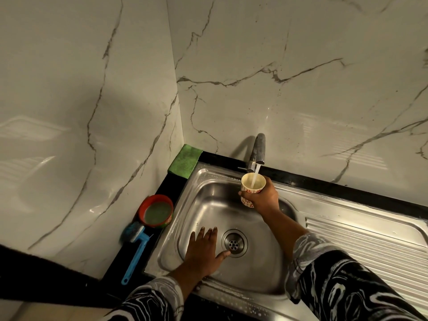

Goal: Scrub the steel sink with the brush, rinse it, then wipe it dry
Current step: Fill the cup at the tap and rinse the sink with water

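Observation:
The steel sink (261,272) fills the lower middle of the head view, its round drain (234,244) near the centre. My left hand (203,247) lies flat on the basin floor, fingers straight, thumb at the drain's rim. My right hand (262,198) grips a patterned paper cup (252,185) under the tap (258,150), and a stream of water runs into the cup. The blue brush (136,249) lies on the black counter left of the sink. A folded green cloth (184,161) sits in the back corner.
A red bowl (156,210) of cloudy liquid stands on the black ledge between brush and cloth. The ribbed steel drainboard (370,246) stretches to the right of the basin. Marble walls close in behind and on the left.

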